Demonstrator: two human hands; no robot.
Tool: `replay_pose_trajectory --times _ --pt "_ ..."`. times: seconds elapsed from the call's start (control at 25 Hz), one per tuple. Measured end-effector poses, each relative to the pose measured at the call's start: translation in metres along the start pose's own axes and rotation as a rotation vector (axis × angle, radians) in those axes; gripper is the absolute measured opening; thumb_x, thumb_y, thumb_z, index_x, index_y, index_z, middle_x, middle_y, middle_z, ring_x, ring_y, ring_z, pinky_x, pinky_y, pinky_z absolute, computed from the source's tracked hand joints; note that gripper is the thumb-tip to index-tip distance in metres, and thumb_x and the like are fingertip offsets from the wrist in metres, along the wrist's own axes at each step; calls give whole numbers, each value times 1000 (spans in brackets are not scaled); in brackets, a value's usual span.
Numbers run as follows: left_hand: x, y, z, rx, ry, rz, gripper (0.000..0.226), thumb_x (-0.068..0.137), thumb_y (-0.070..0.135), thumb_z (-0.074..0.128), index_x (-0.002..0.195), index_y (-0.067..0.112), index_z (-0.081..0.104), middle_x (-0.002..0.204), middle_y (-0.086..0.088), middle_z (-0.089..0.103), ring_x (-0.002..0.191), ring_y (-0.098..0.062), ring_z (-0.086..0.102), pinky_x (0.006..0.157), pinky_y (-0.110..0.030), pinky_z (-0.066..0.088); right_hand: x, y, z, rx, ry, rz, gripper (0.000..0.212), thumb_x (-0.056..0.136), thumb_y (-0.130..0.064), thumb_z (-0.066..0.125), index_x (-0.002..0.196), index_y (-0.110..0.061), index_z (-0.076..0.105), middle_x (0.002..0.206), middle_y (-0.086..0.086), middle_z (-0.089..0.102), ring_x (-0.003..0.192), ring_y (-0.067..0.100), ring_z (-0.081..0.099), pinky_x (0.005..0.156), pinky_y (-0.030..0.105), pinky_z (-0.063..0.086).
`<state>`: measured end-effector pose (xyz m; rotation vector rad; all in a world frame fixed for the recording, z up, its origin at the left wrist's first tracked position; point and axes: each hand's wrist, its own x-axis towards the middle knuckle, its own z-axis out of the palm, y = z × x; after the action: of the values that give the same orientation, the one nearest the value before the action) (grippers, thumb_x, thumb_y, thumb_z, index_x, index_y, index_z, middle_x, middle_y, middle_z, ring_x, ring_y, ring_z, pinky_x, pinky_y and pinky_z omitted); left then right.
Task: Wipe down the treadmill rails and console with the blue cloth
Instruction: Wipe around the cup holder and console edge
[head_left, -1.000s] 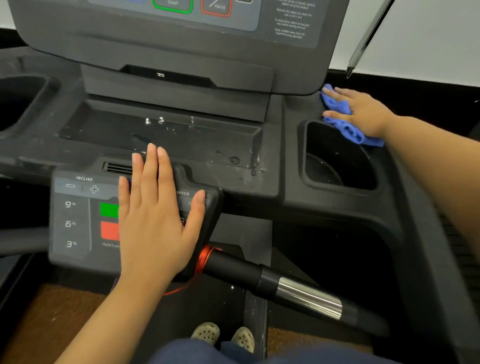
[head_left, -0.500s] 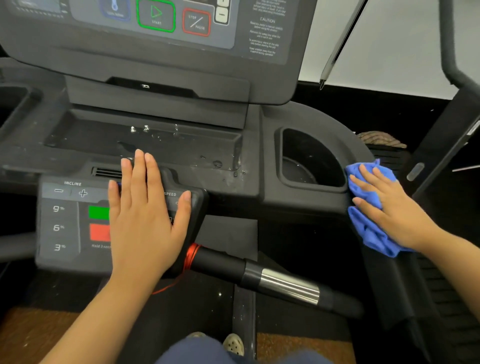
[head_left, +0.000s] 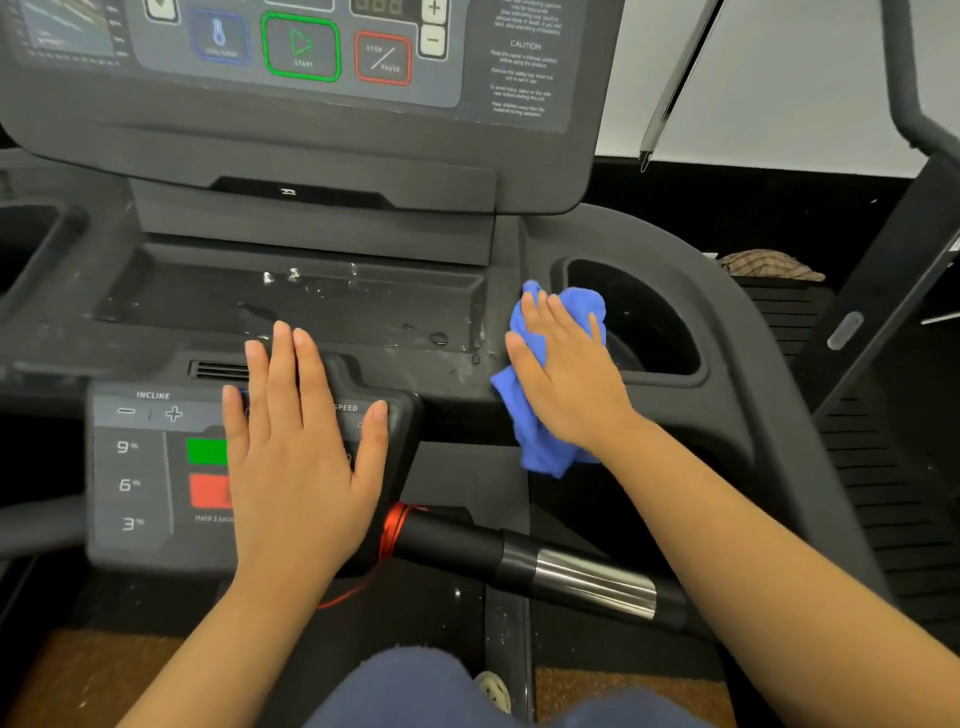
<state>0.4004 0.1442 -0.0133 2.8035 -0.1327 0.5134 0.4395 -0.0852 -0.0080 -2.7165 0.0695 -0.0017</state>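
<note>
The blue cloth (head_left: 540, 447) lies bunched on the dark treadmill console (head_left: 737, 332), between the wet centre tray (head_left: 311, 299) and the right cup holder (head_left: 654, 322). My right hand (head_left: 569, 374) presses flat on the cloth with straight fingers, covering its middle. My left hand (head_left: 301, 452) rests flat and open on the incline and speed keypad (head_left: 135, 467), hiding its right half. Water drops sit on the tray and on the ledge beside the cloth.
The display panel (head_left: 311, 52) with start and stop buttons rises at the back. A black and chrome handlebar (head_left: 571, 574) with a red cord (head_left: 389, 530) juts out below the keypad. Another cup holder (head_left: 31, 239) is at far left. A neighbouring machine's frame (head_left: 904, 249) stands at right.
My right hand has swept the cloth from the back right corner, around the cup holder's outer right rim, to its left side near the tray. My left hand stayed on the keypad.
</note>
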Motion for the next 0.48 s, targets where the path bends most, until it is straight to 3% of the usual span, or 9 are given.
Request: replay_pose_trajectory --times 0.16,0.28,0.4,0.48 --pt "0 1 1 -1 -11 -1 74 93 51 24 151 5 14 159 -12 14 148 -25 4 118 -42 4 71 10 -5 -146 10 48 59 101 -43 21 152 -14 13 159 3 15 147 16 6 118 44 -2" --pt "2 0 1 -2 -19 -4 74 93 52 24 151 7 12 159 -11 13 148 -23 2 118 -40 2 122 24 -11 -311 48 11 54 101 -42 22 148 -17 27 154 1 29 144 18 18 117 46 1" --pt "2 1 0 -9 -20 -11 74 93 52 25 151 6 14 159 -11 14 148 -23 4 118 -39 2 154 31 -18 -285 126 -32 41 98 -43 26 124 -29 54 131 -4 56 133 22 36 115 49 11" --pt "2 1 -1 -3 -25 -10 75 92 52 26 151 7 15 159 -10 14 148 -23 4 119 -39 2 170 36 -24 -255 142 -47 31 96 -42 29 94 -36 59 97 -11 62 123 26 45 108 49 23"
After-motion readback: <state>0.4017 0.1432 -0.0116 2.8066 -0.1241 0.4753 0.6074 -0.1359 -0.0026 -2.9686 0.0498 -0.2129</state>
